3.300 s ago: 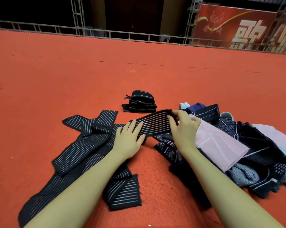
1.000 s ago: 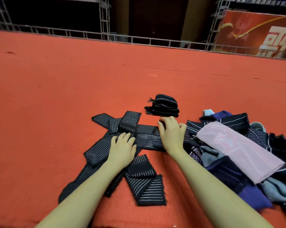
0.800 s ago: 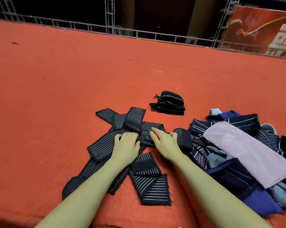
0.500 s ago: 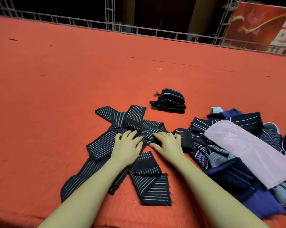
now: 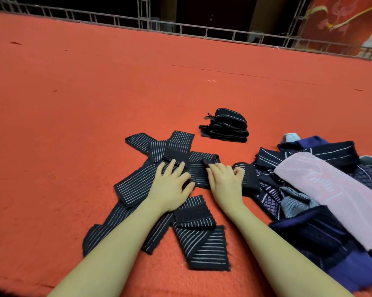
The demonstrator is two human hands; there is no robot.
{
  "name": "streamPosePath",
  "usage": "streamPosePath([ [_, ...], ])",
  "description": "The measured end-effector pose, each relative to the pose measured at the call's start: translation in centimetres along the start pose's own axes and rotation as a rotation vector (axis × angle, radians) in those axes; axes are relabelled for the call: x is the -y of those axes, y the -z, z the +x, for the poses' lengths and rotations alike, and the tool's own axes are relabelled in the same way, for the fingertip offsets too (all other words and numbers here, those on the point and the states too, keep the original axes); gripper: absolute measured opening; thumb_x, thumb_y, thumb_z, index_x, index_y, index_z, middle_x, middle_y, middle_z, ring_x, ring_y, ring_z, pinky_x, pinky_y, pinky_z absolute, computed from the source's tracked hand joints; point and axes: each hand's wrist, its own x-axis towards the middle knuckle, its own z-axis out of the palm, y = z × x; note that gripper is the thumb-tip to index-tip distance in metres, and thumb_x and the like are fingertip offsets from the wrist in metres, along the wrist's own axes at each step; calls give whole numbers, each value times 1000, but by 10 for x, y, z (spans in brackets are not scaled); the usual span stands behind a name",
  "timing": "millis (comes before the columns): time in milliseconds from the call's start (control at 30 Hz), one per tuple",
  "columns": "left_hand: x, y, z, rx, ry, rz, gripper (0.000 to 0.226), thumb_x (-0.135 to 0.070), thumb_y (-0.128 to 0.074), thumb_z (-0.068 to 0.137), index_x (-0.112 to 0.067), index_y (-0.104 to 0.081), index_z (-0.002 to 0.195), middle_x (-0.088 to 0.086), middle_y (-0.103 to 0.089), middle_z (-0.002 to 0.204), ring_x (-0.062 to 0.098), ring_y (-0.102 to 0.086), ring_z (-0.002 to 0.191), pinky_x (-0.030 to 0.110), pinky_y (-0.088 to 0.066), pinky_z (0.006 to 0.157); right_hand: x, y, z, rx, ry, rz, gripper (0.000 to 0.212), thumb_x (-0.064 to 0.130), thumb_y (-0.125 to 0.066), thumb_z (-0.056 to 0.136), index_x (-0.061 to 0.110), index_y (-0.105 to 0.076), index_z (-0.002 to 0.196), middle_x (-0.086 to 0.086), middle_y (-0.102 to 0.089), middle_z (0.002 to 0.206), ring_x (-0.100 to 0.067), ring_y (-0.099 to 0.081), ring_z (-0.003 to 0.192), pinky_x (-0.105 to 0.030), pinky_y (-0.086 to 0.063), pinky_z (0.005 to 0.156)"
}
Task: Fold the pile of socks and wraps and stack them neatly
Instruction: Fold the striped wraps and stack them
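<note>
- The left hand [image 5: 171, 185] lies flat, palm down and fingers spread, on a black wrap with thin white stripes [image 5: 199, 168] at the centre of the view; it presses on the cloth and grips nothing.
- The right hand [image 5: 223, 183] rests at 3 o'clock of the left one, fingers curled down on the same striped wrap; its fingertips [image 5: 210, 168] touch the cloth, and whether they pinch an edge I cannot tell.
- More striped wraps [image 5: 138, 185] spread loosely over the red carpet [image 5: 73, 103] from 11 o'clock of the hands down to 6 o'clock, overlapping each other and partly under the left forearm.
- A folded end of a wrap [image 5: 248, 177] sits just beside the right hand at 3 o'clock.
- A neat stack of folded black wraps [image 5: 225, 126] stands at 1 o'clock of the hands, apart from the loose ones.
- The unsorted pile of socks and wraps [image 5: 309, 211] lies at 3 to 4 o'clock, with a pink cloth [image 5: 335, 189] lying on top.
- A metal truss rail [image 5: 180, 28] runs along the far edge of the carpet at 12 o'clock.
</note>
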Motion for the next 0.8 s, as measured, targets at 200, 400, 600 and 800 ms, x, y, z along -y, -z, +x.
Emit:
streamPosePath([
  [200, 1, -1, -1, -51, 6, -25, 41, -41, -30, 100, -29, -50, 135, -4, -20, 158, 20, -4, 147, 43, 6, 114, 10, -3, -1, -61, 116, 94, 29, 29, -47, 94, 18, -73, 99, 4, -70, 110, -16, -65, 87, -39, -30, 83],
  [400, 5, -7, -2, -227, 37, -80, 39, -31, -36, 94, -14, -67, 109, 3, -46, 145, 24, -30, 140, 38, -4, 109, 11, -5, -3, 243, 108, 122, 39, 42, -41, 89, 25, -76, 90, 4, -72, 104, -19, -67, 93, -40, -26, 87],
  [600, 1, -2, -4, -196, -139, -36, 58, -45, -19, 90, -26, -58, 129, -4, -44, 146, 19, -33, 138, 39, -12, 105, 0, 10, -10, 164, 17, 104, 39, 41, -37, 90, 24, -71, 101, 4, -66, 117, -19, -59, 107, -37, -22, 87],
  [800, -1, 0, -3, 21, -67, 14, 62, -51, -1, 94, -34, -30, 147, -13, -21, 156, 13, -3, 146, 43, 9, 112, -38, 28, -20, 227, -303, -181, 47, 29, -51, 78, -1, -61, 112, -23, -61, 114, -38, -55, 101, -45, -25, 87],
])
